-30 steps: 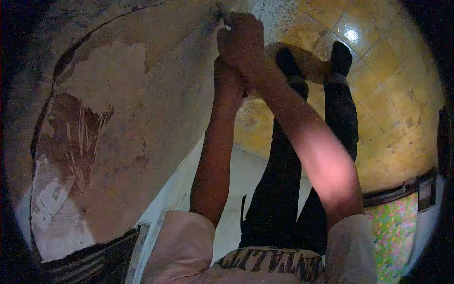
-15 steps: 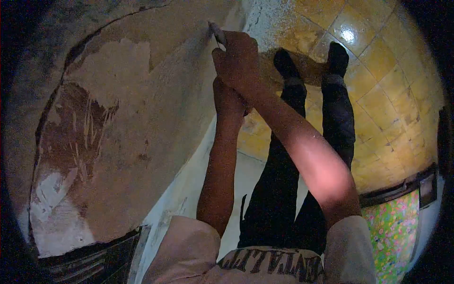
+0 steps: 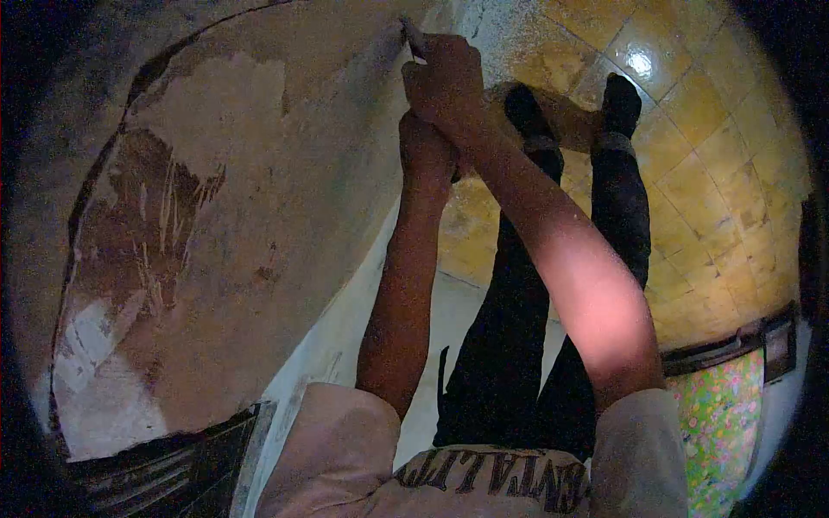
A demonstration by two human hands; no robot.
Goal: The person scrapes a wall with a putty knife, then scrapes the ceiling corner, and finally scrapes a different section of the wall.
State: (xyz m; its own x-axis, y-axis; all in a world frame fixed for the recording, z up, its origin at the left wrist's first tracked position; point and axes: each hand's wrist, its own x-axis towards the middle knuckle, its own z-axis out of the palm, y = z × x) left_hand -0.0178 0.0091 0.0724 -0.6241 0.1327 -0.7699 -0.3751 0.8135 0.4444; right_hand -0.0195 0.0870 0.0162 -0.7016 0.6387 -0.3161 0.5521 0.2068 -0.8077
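My right hand point(image 3: 445, 76) is closed around a grey, narrow-tipped hand tool point(image 3: 414, 38) whose tip points at the wall's lower part. Just behind it, my left hand point(image 3: 427, 148) is closed in a fist, pressed against the heel of the right hand. A small dark end shows beneath the left fist, in line with the tool. Most of the handle is hidden by my fingers. Beside the hands runs the brown, worn wall point(image 3: 285, 216), with a dark stripped patch point(image 3: 142, 203) and a whitish patch point(image 3: 112, 401) on it.
Yellow tiled floor point(image 3: 691, 190) lies to the right, with pale debris point(image 3: 501, 43) along the wall's foot. My outstretched legs point(image 3: 617, 203) rest on it. A dark slatted frame point(image 3: 173, 475) stands at lower left, a green floral cloth point(image 3: 721, 419) at lower right.
Both hands and the tool have moved together, farther along the wall and slightly right in the view. The grip looks the same.
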